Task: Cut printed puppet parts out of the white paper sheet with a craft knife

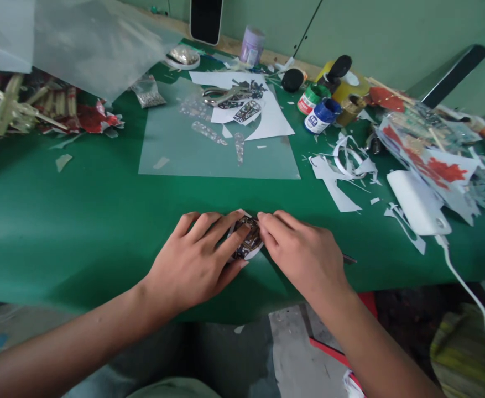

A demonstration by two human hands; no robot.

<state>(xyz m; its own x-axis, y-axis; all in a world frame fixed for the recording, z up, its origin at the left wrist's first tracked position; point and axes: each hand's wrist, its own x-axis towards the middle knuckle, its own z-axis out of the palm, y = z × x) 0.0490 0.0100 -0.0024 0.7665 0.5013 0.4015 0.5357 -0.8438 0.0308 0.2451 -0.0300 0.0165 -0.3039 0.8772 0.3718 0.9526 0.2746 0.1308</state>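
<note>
A small dark patterned cut-out (247,243) with white edges lies on the green tabletop near its front edge. My left hand (194,257) rests over it, fingers spread and pressing its top face, the thumb at its lower edge. On the cut-out's right side, my right hand (304,249) is closed in a pinch with its fingertips at the edge. What those fingers pinch is hidden. A thin dark rod end (350,258) shows just beyond the right hand; whether it is in the hand I cannot tell.
Behind the hands lies a translucent sheet (167,149) with patterned pieces, white paper (273,121) and a metal tool (219,97). Paint jars (322,117), paper scraps (335,188) and a white power bank (418,204) with a cable are to the right. Bundled sticks (8,105) lie left.
</note>
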